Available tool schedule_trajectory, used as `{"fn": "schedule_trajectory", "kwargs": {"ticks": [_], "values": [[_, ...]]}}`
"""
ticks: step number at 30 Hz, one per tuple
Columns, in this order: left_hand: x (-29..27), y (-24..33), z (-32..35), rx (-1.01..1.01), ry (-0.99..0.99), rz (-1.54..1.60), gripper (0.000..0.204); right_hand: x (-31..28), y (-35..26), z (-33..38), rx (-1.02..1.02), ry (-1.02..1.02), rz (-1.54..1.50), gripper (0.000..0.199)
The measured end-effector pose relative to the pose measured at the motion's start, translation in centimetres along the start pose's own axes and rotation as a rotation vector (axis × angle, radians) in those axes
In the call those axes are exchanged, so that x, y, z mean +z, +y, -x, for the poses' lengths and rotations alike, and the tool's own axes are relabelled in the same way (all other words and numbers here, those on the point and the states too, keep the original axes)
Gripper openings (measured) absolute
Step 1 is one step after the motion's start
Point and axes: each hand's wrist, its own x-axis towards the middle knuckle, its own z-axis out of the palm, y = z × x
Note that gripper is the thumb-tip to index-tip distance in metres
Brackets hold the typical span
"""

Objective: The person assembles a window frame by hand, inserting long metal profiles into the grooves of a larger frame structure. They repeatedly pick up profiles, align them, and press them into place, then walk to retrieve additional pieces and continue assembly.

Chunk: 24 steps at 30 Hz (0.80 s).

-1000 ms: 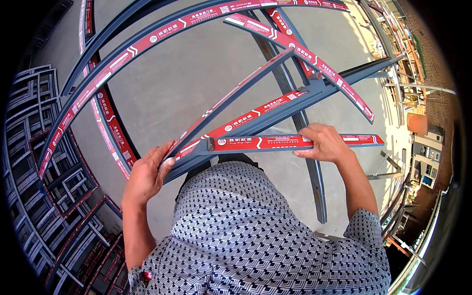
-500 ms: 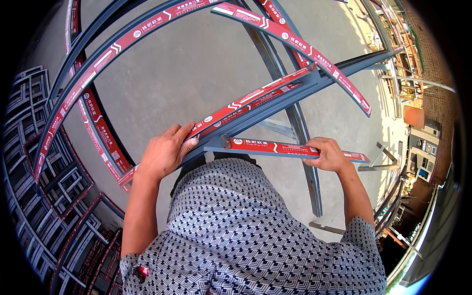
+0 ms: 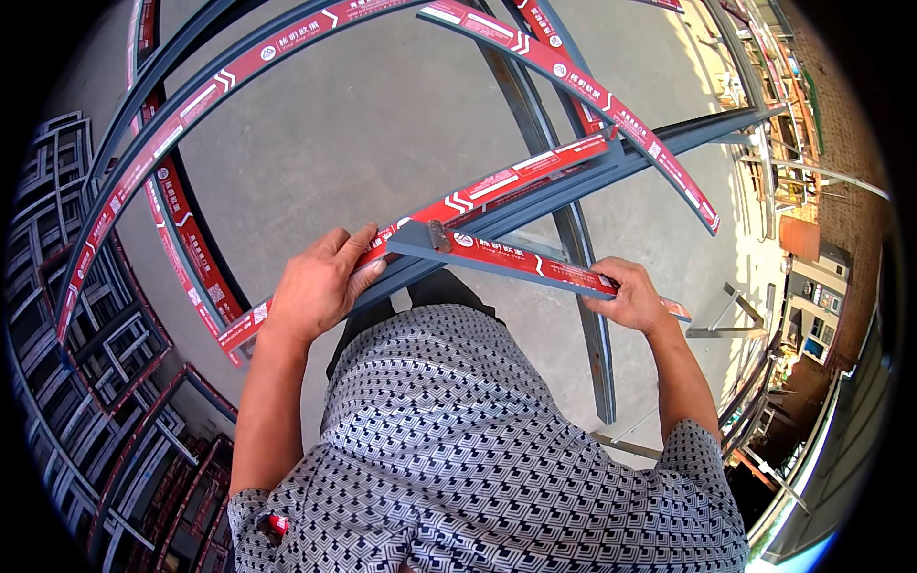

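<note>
Grey metal with red protective film: that is what both hands grip. Left hand (image 3: 320, 282) lies palm-down, fingers together and curled over the edge of a long bar (image 3: 497, 186), close to where a short bar (image 3: 521, 265) meets it. Right hand (image 3: 632, 298) has its fingers clamped round the short bar near its right end, thumb on top.

Short bar: runs from the left hand's fingertips across to the right hand, held level in front of the torso, above the floor. A small bracket or clip (image 3: 437, 236) sits at its left end, where that end overlaps the long bar; whether the two are joined cannot be told. Judged: the two-point hold keeps the piece from twisting, and the flat left palm steadies the long bar at the overlap.

Long bar: slopes up and to the right, crossing other frame members (image 3: 573, 239) that lie on the concrete floor (image 3: 363, 124).

Outward: more film-covered bars (image 3: 592, 86) arc across the top of the view. At left, stacked dark window frames (image 3: 67, 315) stand on edge. Patterned shirt (image 3: 478, 458) fills the lower middle.
</note>
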Motion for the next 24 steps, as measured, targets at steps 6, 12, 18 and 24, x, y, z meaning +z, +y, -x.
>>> {"fn": "schedule_trajectory", "kwargs": {"ticks": [6,12,18,24], "values": [[-1.1,-0.5,1.3,0.007,0.106,0.089,0.044,0.1,-2.0,-1.4,0.063,0.096,-0.183,0.026],[-6.5,0.5,1.3,-0.181,0.124,0.501,0.038,-2.9,-6.7,-3.1,0.047,0.124,-0.41,0.031],[-9.8,2.1,-0.1,-0.089,0.576,0.842,0.036,-6.0,-12.6,-6.5,0.032,0.229,-0.389,0.036],[-11.2,2.8,-2.3,0.073,0.895,1.06,0.022,-6.0,-19.8,-9.5,-0.065,0.195,-0.414,0.033]]}}
